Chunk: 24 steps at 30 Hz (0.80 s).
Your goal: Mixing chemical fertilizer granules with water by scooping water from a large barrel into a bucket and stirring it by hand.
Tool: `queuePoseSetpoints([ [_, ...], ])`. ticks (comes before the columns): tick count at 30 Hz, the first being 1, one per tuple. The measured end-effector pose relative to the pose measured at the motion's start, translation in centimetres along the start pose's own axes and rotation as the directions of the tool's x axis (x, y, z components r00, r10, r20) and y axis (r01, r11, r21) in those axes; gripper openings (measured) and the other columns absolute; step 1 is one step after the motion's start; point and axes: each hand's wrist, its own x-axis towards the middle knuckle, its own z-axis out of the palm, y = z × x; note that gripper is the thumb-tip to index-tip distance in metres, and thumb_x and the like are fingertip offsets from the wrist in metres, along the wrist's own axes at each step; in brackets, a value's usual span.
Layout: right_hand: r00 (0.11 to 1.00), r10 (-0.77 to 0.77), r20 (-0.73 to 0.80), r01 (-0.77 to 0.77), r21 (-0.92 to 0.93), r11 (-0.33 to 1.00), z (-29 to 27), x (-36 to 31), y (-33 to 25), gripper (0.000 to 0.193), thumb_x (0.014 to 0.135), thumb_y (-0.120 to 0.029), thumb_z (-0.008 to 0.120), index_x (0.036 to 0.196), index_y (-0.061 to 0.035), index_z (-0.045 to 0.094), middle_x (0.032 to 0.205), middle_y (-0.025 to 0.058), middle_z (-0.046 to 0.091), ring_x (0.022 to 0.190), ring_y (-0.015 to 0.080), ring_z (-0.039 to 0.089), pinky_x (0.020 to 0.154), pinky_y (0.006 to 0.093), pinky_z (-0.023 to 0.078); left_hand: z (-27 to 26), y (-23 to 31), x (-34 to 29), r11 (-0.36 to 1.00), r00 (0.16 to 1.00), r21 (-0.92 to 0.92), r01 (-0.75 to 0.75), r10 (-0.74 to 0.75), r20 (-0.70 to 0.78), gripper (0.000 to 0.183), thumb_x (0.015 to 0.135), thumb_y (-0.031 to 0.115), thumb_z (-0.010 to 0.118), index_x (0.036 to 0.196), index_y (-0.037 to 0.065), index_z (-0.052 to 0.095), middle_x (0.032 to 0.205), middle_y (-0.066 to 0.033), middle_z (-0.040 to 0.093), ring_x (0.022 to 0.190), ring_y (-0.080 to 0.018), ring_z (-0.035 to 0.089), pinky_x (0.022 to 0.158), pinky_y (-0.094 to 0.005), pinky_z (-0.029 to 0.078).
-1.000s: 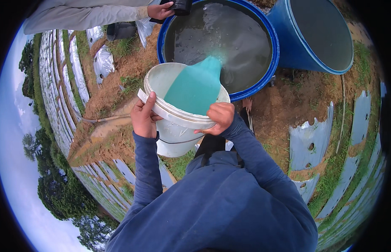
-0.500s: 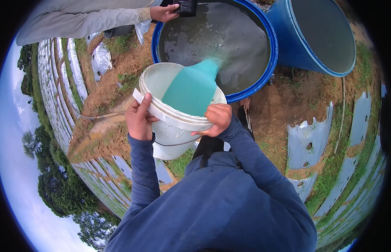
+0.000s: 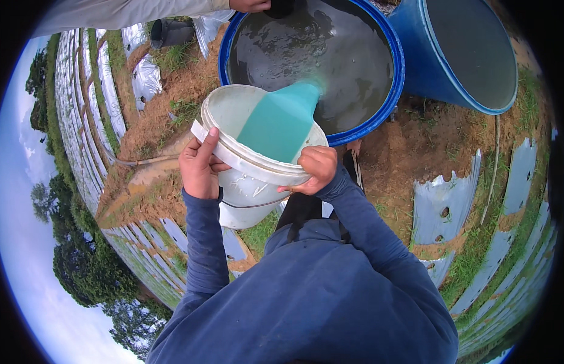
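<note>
A white plastic bucket [image 3: 233, 116] is tilted away from me over the near rim of a blue drum [image 3: 396, 73]. Turquoise liquid [image 3: 277, 125] pours from its lip into the murky water [image 3: 349, 73] in the drum. My left hand [image 3: 200, 165] grips the bucket's rim on the left, thumb on top. On the right side my right hand [image 3: 314, 170] is closed round the rim too. The bucket's thin wire handle [image 3: 251, 207] hangs below. At the top, another person's hand [image 3: 250, 5] holds a dark container [image 3: 282, 7], partly cut off, over the water.
A second blue drum [image 3: 436, 64] full of water stands to the right. Rows of silver plastic mulch [image 3: 447, 197] with holes run over soil and grass on both sides. A dark bucket [image 3: 171, 33] lies at the upper left; a hose [image 3: 142, 162] crosses the ground.
The other person's hand and dark container have moved up toward the top edge, uncovering the dark bucket on the ground. My hands still hold the bucket as turquoise liquid pours; its level inside looks slightly lower.
</note>
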Motion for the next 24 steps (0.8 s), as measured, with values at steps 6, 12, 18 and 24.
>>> queuePoseSetpoints([
  [6, 1.0, -0.018, -0.018, 0.018, -0.006, 1.0, 0.1, 0.1, -0.2, 0.068, 0.055, -0.05, 0.091, 0.056, -0.0077, 0.039, 0.052, 0.0069, 0.041, 0.041, 0.0251, 0.044, 0.04, 0.0352, 0.035, -0.4, -0.3, -0.2, 1.0, 1.0, -0.008, -0.013, 0.013, 0.004, 0.03, 0.09, 0.024, 0.072, 0.103, -0.002, 0.065, 0.082, -0.0079, 0.07, 0.055, -0.0095, 0.066, 0.047, -0.0203, 0.056],
  [12, 1.0, -0.021, 0.01, 0.021, -0.018, 1.0, 0.3, -0.9, -0.6, 0.06, 0.059, -0.046, 0.089, 0.059, -0.0077, 0.043, 0.054, 0.006, 0.041, 0.044, 0.0247, 0.047, 0.041, 0.0348, 0.037, -1.0, -0.8, -0.4, 1.0, 1.0, -0.001, -0.024, 0.024, 0.014, 0.03, 0.09, 0.023, 0.072, 0.104, -0.003, 0.065, 0.082, -0.0077, 0.071, 0.054, -0.009, 0.066, 0.045, -0.0197, 0.055],
  [18, 0.998, -0.052, 0.026, 0.052, -0.023, 0.998, 1.2, -1.6, -2.2, 0.058, 0.06, -0.049, 0.088, 0.06, -0.0088, 0.045, 0.055, 0.0047, 0.04, 0.044, 0.0228, 0.047, 0.041, 0.0339, 0.036, -3.1, -1.9, -1.1, 1.0, 1.0, -0.018, -0.019, 0.019, 0.015, 0.03, 0.09, 0.023, 0.071, 0.105, -0.002, 0.065, 0.083, -0.0072, 0.071, 0.054, -0.0094, 0.066, 0.044, -0.0197, 0.053],
  [24, 0.959, -0.022, 0.281, 0.028, -0.018, 0.999, 1.5, 0.2, -5.7, 0.049, 0.066, -0.051, 0.084, 0.068, -0.0079, 0.06, 0.062, 0.0026, 0.05, 0.059, 0.0214, 0.055, 0.051, 0.0343, 0.044, -6.7, -1.8, -2.6, 0.999, 0.999, -0.051, -0.002, 0.001, -0.035, 0.032, 0.092, 0.025, 0.068, 0.111, -0.001, 0.061, 0.09, -0.006, 0.071, 0.067, -0.0076, 0.067, 0.058, -0.0209, 0.053],
])
